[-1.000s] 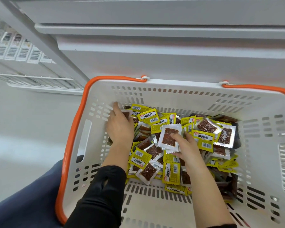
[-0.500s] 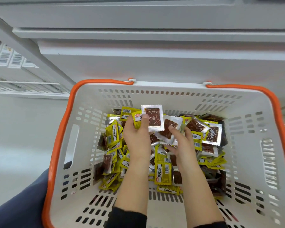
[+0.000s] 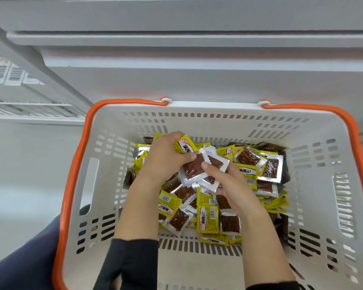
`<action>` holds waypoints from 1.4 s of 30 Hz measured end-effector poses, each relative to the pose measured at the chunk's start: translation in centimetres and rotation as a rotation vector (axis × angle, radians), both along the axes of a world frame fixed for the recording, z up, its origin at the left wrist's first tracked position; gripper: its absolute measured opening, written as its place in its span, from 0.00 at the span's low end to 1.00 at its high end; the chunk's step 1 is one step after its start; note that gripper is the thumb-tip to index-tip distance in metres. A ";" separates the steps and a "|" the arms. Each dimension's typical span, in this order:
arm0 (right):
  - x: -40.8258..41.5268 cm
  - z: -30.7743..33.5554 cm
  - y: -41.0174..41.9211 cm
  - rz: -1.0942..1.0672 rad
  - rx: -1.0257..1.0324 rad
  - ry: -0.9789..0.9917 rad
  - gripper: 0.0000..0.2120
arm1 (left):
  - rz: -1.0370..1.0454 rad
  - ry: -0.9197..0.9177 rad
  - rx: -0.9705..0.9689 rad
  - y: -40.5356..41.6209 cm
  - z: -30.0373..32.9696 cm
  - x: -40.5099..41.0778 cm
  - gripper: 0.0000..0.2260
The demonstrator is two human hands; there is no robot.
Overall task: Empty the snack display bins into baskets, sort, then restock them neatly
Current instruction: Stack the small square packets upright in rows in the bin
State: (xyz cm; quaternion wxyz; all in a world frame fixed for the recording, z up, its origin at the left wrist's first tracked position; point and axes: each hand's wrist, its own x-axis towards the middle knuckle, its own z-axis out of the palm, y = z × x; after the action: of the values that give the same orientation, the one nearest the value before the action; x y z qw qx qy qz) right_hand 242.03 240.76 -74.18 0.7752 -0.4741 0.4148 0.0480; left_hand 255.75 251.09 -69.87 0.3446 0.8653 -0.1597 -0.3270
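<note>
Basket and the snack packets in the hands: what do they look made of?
Basket: looks like moulded white plastic, matte, with slotted walls; the orange rim seems glossier plastic.
Snack packets: thin silvery film, probably foil laminate, shiny and crinkled, with zigzag sealed edges and a clear window.

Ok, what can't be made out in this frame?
Head view only:
- How many clear-windowed silver snack packets the left hand and right hand hold: they overlap, fingers cover them.
- Small print on the yellow snack packets: too small.
- White slotted basket with orange rim: near corners cut off by the frame's bottom edge.
</note>
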 end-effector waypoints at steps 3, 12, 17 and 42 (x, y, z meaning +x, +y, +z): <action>0.2 0.0 0.0 -0.008 0.000 0.009 0.17 | 0.094 -0.139 -0.094 -0.5 0.4 -1.1 0.15; 0.2 -0.3 -0.3 -0.327 0.018 0.019 0.16 | 0.213 0.203 -0.441 -0.8 -1.1 -4.5 0.08; 0.1 -0.2 -0.5 -0.238 0.036 -0.037 0.19 | 0.262 0.327 -0.340 -0.6 -1.8 -3.6 0.22; 1.4 0.6 -0.2 -0.268 0.086 -0.055 0.13 | 0.505 0.768 -0.467 -0.7 -3.2 -3.2 0.13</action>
State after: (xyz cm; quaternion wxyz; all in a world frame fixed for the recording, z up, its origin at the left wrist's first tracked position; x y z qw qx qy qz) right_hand 243.46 240.54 -73.54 0.8053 -0.3822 0.4504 -0.0512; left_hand 252.57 250.40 -73.02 0.6307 0.5942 0.1234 -0.4836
